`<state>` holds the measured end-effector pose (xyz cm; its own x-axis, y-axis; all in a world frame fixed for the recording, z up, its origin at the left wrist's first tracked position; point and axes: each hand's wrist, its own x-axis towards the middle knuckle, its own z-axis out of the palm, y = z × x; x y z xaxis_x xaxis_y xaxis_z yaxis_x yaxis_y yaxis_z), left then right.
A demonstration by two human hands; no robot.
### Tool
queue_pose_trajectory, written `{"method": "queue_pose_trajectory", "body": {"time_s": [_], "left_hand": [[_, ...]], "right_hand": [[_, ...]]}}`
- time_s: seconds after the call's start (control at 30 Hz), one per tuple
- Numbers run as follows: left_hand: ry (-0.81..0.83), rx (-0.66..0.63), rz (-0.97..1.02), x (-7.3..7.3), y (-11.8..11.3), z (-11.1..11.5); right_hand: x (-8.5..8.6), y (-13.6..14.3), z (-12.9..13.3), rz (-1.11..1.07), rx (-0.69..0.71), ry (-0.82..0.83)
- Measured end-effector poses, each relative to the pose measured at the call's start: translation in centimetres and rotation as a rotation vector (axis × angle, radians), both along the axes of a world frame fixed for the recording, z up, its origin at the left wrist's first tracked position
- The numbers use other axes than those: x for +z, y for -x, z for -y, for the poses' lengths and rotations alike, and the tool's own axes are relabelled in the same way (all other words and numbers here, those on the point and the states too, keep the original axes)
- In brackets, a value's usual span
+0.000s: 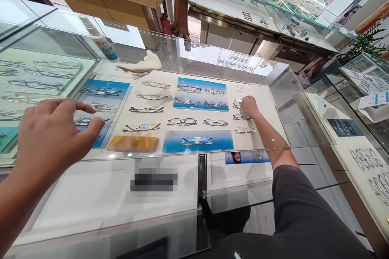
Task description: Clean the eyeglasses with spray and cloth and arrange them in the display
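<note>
Rows of eyeglasses lie in a glass display case [121, 154], some of them on blue cards [200, 79]. At its right side my right hand [249, 106] reaches down with curled fingers onto a pair of glasses [237, 103], partly covering it. Just below that hand is a dark-framed pair [241, 117], then a thin-framed pair [244, 130]. My left hand [57, 131] hovers over the left part, thumb and forefinger apart with nothing between them, near glasses on a blue card [101, 89]. An orange case [133, 143] lies at the front.
A spray bottle [101, 42] and a crumpled beige cloth [144, 64] sit on the glass at the back left. Open drawers [100, 198] jut out below the case. More glass showcases stand behind [225, 4] and to the right [364, 137], near a plant [367, 40].
</note>
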<state>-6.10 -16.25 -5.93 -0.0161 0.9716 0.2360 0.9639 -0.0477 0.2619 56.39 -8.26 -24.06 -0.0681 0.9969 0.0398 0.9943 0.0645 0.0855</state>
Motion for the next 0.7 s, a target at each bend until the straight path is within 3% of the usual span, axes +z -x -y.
{"method": "queue_pose_trajectory", "body": {"time_s": [0.7], "left_hand": [[-0.016, 0.014, -0.067, -0.1, 0.1, -0.2]], "right_hand": [[-0.6, -1.3, -0.5, -0.004, -0.078, 0.023]]}}
